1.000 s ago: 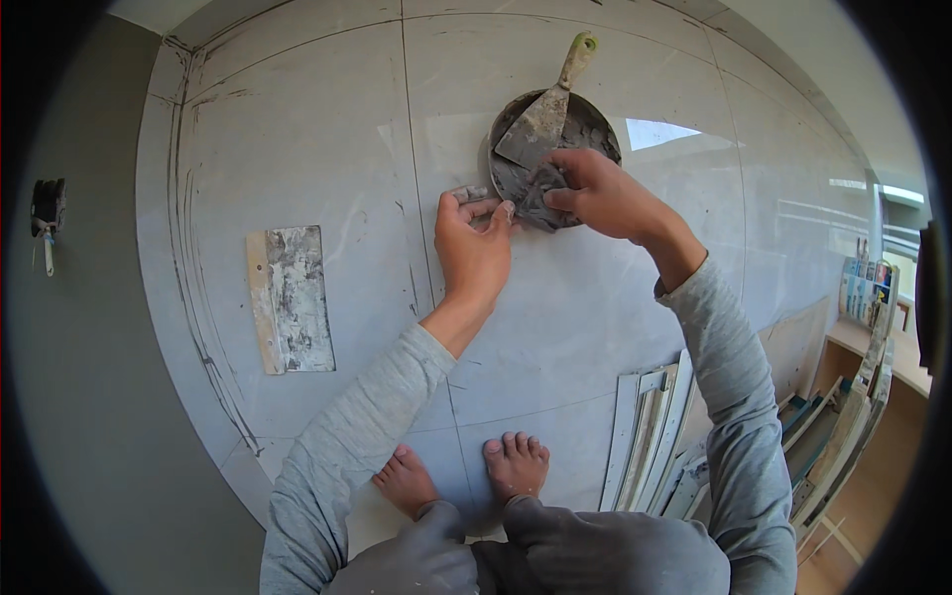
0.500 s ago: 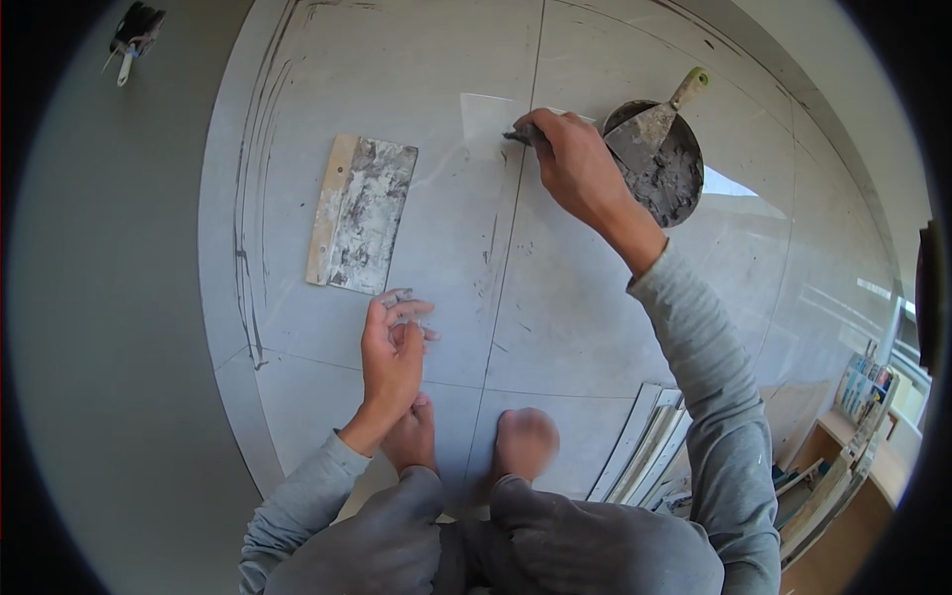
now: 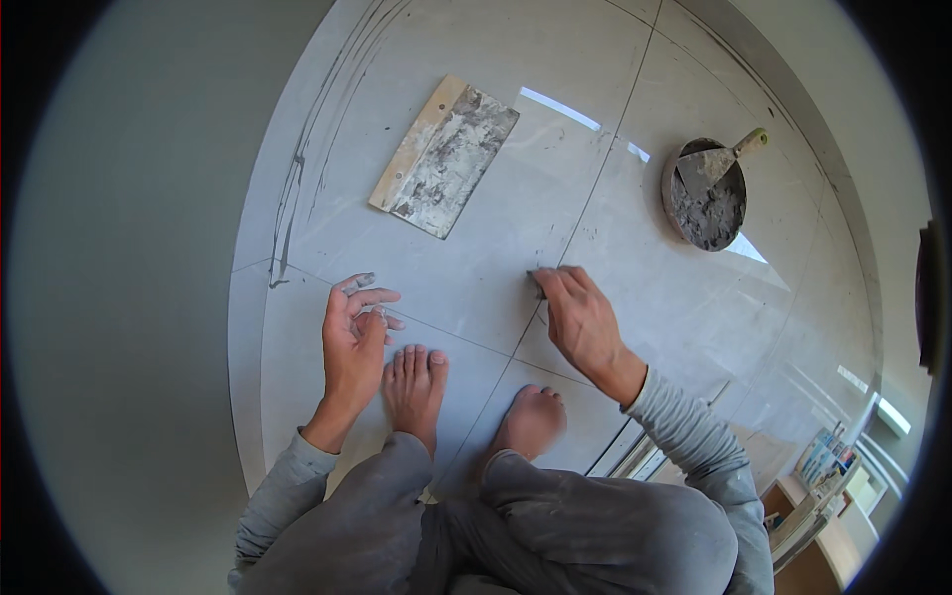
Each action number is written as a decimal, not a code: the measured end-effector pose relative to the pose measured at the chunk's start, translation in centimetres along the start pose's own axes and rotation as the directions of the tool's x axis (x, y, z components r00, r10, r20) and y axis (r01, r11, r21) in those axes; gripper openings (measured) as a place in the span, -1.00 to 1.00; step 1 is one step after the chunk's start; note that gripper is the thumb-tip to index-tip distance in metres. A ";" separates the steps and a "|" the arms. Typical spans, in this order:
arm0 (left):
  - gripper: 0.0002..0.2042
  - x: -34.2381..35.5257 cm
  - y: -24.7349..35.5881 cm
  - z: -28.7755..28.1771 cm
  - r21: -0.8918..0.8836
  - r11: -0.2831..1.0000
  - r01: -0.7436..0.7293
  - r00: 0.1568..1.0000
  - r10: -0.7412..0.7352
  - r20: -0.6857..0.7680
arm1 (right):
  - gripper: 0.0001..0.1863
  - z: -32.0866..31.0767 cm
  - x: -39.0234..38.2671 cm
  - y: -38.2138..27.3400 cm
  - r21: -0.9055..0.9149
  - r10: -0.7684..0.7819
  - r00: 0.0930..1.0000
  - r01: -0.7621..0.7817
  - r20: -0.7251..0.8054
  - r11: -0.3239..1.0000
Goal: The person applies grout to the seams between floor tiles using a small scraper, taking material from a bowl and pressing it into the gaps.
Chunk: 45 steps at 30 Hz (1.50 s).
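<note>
Low over the floor tiles, my right hand (image 3: pixel 585 322) is closed, its fingertips pinching a small dark grey piece (image 3: pixel 535 282) at the dark joint between the tiles. What kind of piece it is, my fingers mostly hide. My left hand (image 3: pixel 353 342) hovers above the floor by my left foot, fingers curled loosely apart and grey-smeared, with nothing in them. Beyond it lies a wide filling knife (image 3: pixel 446 157) with a wooden back and a blade caked in grey and white. At the far right a round bowl (image 3: pixel 677 220) contains dark grey grout (image 3: pixel 716 213), and a putty knife (image 3: pixel 706 169) rests in it.
My bare feet (image 3: pixel 416 387) stand on the pale tiles. A raised border (image 3: pixel 260 198) with dark streaks runs along the left side. Metal strips (image 3: pixel 635 451) lie near my right knee, and a wooden shelf unit (image 3: pixel 838 545) with assorted items stands at the lower right.
My right hand has come nearer along the tile joint, from beside the bowl toward my feet. The view has shifted, so the bowl and filling knife appear farther away. My left hand stays empty.
</note>
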<state>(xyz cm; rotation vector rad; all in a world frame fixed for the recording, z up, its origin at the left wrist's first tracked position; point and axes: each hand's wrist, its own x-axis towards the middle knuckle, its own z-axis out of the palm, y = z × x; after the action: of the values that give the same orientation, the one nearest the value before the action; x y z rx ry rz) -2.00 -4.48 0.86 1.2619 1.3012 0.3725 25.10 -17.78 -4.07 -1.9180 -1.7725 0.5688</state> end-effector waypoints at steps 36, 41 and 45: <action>-0.62 -1.1 -1.5 0.8 -0.099 0.995 0.007 0.991 0.007 0.135 | -0.56 2.6 -9.6 -6.9 0.222 0.109 0.954 -0.175 0.281 0.959; -0.62 -0.6 -1.6 1.3 -0.094 0.996 0.007 0.987 0.009 0.160 | -0.54 2.7 -4.9 -5.3 0.020 0.146 0.984 -0.144 -0.102 0.989; -0.63 -0.3 -0.9 1.2 -0.095 0.995 -0.012 0.988 0.027 0.155 | -0.52 4.9 -8.4 -8.2 0.051 0.163 0.969 -0.175 0.184 0.983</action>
<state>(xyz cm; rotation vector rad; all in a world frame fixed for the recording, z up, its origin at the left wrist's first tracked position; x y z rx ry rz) -1.44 -5.66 -0.01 1.2009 1.1262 0.3380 14.96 -25.42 -3.24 -2.0395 -1.6806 0.8745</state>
